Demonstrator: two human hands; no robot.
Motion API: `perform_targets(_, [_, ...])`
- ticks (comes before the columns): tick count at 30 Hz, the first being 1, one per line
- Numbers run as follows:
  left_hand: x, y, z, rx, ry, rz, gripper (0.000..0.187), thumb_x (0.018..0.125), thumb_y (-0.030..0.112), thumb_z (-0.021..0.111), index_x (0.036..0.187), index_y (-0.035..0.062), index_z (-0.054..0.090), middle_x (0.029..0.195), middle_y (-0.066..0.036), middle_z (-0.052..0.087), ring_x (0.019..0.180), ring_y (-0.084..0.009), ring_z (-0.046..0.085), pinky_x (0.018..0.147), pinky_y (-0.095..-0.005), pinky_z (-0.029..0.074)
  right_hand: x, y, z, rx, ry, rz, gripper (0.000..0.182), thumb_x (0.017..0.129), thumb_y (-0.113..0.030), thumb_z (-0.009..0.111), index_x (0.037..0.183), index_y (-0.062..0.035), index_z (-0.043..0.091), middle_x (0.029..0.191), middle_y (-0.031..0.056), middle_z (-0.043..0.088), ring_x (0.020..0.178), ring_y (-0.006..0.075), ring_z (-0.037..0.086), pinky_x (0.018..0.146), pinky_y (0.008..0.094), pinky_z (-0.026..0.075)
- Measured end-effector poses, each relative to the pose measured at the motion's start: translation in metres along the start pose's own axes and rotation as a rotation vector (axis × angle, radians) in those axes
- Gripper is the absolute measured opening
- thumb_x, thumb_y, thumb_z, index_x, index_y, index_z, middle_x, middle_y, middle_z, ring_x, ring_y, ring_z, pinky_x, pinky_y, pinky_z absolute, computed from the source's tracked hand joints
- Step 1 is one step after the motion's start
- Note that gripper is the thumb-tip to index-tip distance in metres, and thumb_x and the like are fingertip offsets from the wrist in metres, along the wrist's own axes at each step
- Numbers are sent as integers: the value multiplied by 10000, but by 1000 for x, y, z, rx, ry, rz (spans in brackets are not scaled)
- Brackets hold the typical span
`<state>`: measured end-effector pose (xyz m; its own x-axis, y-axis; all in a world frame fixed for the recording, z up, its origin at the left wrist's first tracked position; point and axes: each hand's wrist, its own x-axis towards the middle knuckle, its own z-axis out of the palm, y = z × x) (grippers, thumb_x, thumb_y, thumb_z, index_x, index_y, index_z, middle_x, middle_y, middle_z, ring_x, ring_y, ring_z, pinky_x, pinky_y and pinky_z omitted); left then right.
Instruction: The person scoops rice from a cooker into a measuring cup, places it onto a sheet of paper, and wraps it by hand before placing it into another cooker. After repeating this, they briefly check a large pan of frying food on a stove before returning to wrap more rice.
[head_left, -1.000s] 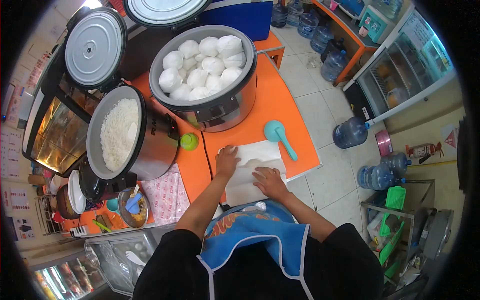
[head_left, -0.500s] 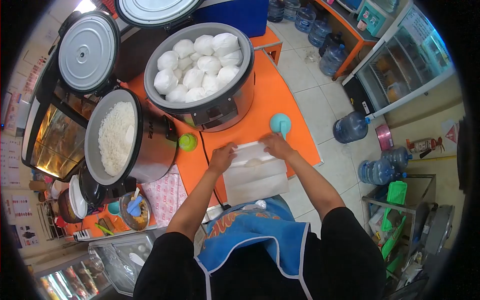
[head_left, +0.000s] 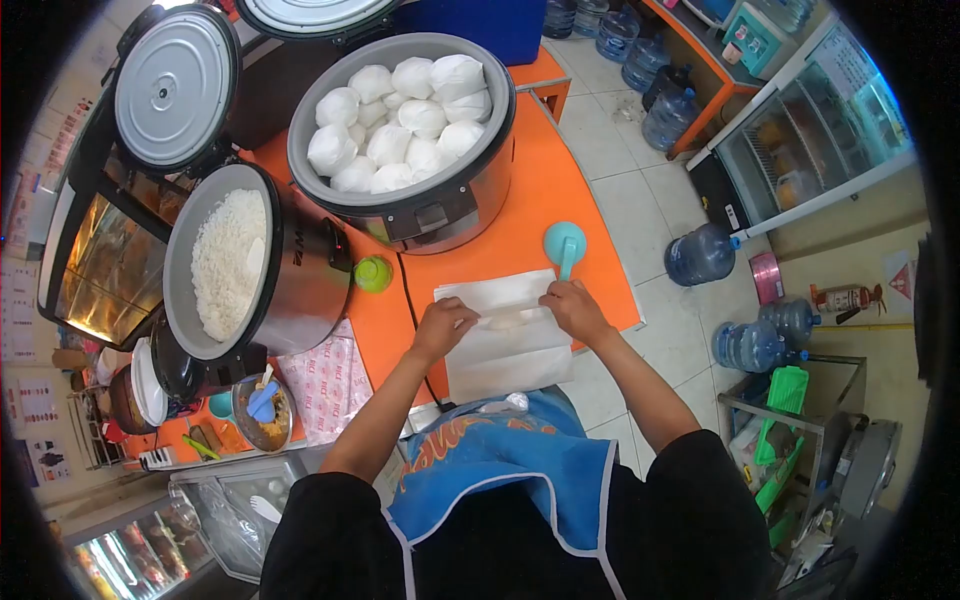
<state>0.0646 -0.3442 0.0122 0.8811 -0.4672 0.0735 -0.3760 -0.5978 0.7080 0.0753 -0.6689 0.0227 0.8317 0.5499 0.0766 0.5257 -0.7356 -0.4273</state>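
Just below mid-frame, the white paper (head_left: 510,365) lies before me on the orange table (head_left: 560,185). Half a second ago both hands were at its far edge; now my left hand (head_left: 447,328) and right hand (head_left: 577,312) pinch nearly closed lower down, so I seem busy mid-sheet. Whether paper is between my fingertips, I can't tell. The pale band there blurs; the teal scoop's (head_left: 565,243) handle end is hidden.
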Motion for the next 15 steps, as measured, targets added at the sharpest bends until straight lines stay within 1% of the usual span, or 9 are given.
perform_targets(2, [-3, 0, -3, 18, 54, -18, 80, 848, 111, 785, 925, 93, 792, 894, -66, 695, 848, -289, 674, 788, -408, 552, -2, -6, -2, 48, 8, 52, 197, 865, -40, 589, 970, -76, 752, 959, 89, 669, 946, 288, 646, 907, 421, 484])
perform_targets(4, [-6, -5, -9, 11, 131, -57, 71, 844, 88, 790, 914, 76, 794, 878, -75, 683, 812, -272, 666, 763, -394, 549, -6, -11, -2, 37, -3, 0, 187, 864, -43, 592, 955, -73, 752, 971, 88, 668, 972, 283, 640, 922, 438, 476])
perform_targets(5, [-9, -6, -12, 11, 130, -52, 71, 844, 88, 790, 914, 76, 794, 878, -75, 683, 812, -272, 666, 763, -394, 549, -5, -12, -2, 35, 0, 3, 187, 864, -43, 592, 955, -73, 752, 971, 88, 668, 972, 283, 640, 922, 438, 476])
perform_targets(8, [-16, -16, -15, -98, 118, -174, 77, 860, 88, 785, 931, 59, 791, 881, -95, 678, 804, -255, 666, 751, -376, 547, 4, -13, 5, 13, 39, -59, 181, 876, -44, 580, 944, -56, 748, 973, 102, 668, 997, 293, 635, 928, 448, 477])
perform_targets(10, [-17, -24, -10, -124, 156, -246, 87, 871, 99, 783, 936, 41, 780, 901, -114, 680, 809, -248, 669, 757, -364, 546, 21, -8, 7, -2, 156, -98, 174, 869, -26, 593, 951, -45, 745, 977, 104, 670, 1032, 299, 627, 945, 450, 475])
perform_targets(11, [-16, -28, -7, -123, 159, -248, 87, 871, 99, 783, 936, 41, 780, 901, -114, 680, 809, -248, 669, 757, -364, 546, 31, -6, 9, -1, 156, -101, 174, 869, -26, 593, 951, -45, 745, 977, 104, 670, 1032, 299, 627, 945, 450, 475])
perform_targets(13, [-8, -33, -5, -113, 156, -296, 141, 883, 110, 777, 993, 23, 760, 983, -124, 699, 884, -266, 691, 813, -353, 553, 50, 5, 17, 99, 128, 38, 166, 849, -1, 616, 944, -39, 746, 1013, 108, 682, 1093, 303, 621, 978, 462, 466])
perform_targets(14, [-6, -34, -5, -112, 158, -299, 141, 883, 110, 777, 993, 23, 760, 983, -124, 699, 884, -266, 691, 813, -353, 553, 57, 11, 21, 100, 126, 35, 166, 849, -1, 616, 944, -39, 746, 1013, 108, 682, 1093, 303, 621, 978, 462, 466])
perform_targets(15, [-3, -33, -6, -94, 107, -295, 169, 890, 127, 769, 1017, 17, 747, 1019, -133, 708, 924, -276, 700, 833, -359, 556, 63, 18, 25, 165, 39, 50, 170, 847, -8, 634, 971, -44, 745, 1045, 107, 687, 1131, 305, 611, 979, 467, 462])
